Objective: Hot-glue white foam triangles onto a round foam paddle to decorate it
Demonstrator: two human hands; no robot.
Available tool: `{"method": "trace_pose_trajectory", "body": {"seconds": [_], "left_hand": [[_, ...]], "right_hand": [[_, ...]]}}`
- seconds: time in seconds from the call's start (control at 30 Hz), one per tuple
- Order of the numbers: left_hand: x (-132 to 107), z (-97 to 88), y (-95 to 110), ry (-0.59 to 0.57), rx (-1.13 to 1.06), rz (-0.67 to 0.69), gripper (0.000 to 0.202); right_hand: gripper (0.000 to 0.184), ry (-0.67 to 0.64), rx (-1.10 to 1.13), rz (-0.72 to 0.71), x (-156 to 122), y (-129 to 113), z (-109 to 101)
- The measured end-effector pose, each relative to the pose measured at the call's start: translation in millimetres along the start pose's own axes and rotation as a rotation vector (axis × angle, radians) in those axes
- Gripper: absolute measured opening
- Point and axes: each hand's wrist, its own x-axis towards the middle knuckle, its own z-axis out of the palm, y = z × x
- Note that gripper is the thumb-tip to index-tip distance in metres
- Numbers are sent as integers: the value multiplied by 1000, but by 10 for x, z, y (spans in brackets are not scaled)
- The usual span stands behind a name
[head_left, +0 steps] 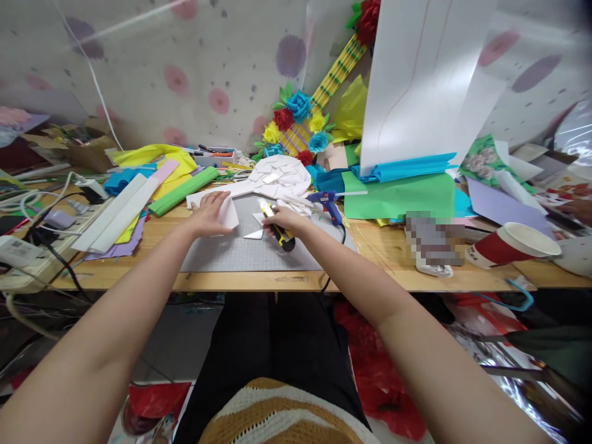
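Currently I have the white piece [230, 214] at the left part of the grey cutting mat [222, 258], with my left hand [211, 214] arched over it, fingers at its far side and thumb at its near side; from here I cannot tell whether the hand pinches it or only steadies it. My right hand [285, 219] is closed around a yellow-and-black cutting knife [287, 241], its front end pointing away from the wearer, and the blade is too blurred for me to make out. Between the two hands I see a small white triangle [253, 235] lying flat on the mat. Just beyond them sits a rounded white assembly [283, 171] of overlapping angular pieces, and to its right I have a blue glue gun [326, 198] with a pale stick jutting from its back. Farther left on the wooden bench [259, 282] I find a green roll [185, 191], long white strips [111, 214] and a power strip [44, 262] crowded with plugs. On the right I pick out a green sheet [402, 200], a blue paper roll [411, 168] lying along its far edge, and a red-and-white paper cup [502, 246]. Behind everything, a tall white board [411, 86] stands beside a yellow guitar-shaped decoration [337, 73] covered in paper flowers [298, 106], against a spotted wall covering [222, 55].
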Motion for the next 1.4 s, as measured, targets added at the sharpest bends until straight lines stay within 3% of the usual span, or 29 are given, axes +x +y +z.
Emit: {"method": "trace_pose_trajectory", "body": {"seconds": [0.07, 0.13, 0.23, 0.33, 0.5, 0.67, 0.73, 0.8, 0.87, 0.93, 1.03, 1.13, 1.27, 1.4], "left_hand": [[-24, -19, -103, 13, 2, -11, 106], [-41, -38, -208, 33, -1, -16, 108], [-69, -66, -306, 37, -7, -24, 109], [-104, -57, -267, -12, 4, -2, 109], [-135, 96, 70, -143, 37, 122, 105], [-117, 171, 342, -284, 45, 145, 107], [-109, 154, 340, -292, 50, 131, 108], [-96, 132, 274, -264, 51, 103, 110], [-74, 121, 165, -198, 33, 61, 114], [-48, 124, 41, -112, -11, 14, 121], [-17, 140, -94, -31, -92, -28, 130], [-7, 155, -74, -56, -114, -18, 128], [1, 179, 189, -173, -58, 52, 115], [18, 223, 394, -345, -42, 181, 95]], "right_hand": [[17, -303, 147, 82, -25, 70, 137], [18, -391, 227, 71, 7, 139, 203], [17, -232, 275, -47, 139, 175, 172], [17, -57, 246, -78, 278, 122, 83], [19, 111, 131, -85, 396, 5, 18], [18, 193, 139, -72, 372, -46, 10], [18, 100, 236, -54, 317, -61, 31], [13, -94, 334, 20, 259, -72, 82], [8, -272, 417, 128, 222, -76, 157], [8, -345, 501, 206, 216, -72, 232], [7, -271, 625, 210, 263, -60, 291], [10, -100, 690, 136, 327, -44, 267], [18, 27, 630, 21, 348, -23, 193], [12, 115, 377, -40, 283, -24, 126]]}}
